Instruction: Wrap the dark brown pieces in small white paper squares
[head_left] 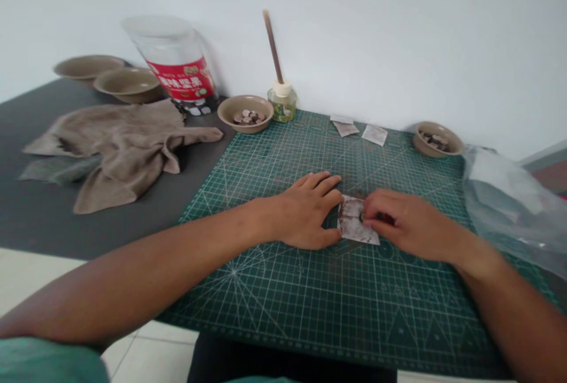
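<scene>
A small square sheet of sandpaper-like paper [353, 226], pale with dark brown smudges, lies on the green cutting mat [310, 294]. My left hand [309, 212] rests on the mat with its fingers spread, its thumb and forefinger touching the sheet's left edge. Over the right side of the sheet, my right hand [401, 223] is closed in a pinch. Something small and dark shows at its fingertips, mostly hidden by the fingers, and I cannot make out what it is.
Bowls of small pieces stand behind at left [245, 129] and right [427, 147]. More paper squares [375, 134] lie at the back. A brush stands in a jar [283, 108]. Left are a brown cloth [119, 141], a plastic tub [186, 79] and bowls [128, 85]; right, a clear bag [509, 200].
</scene>
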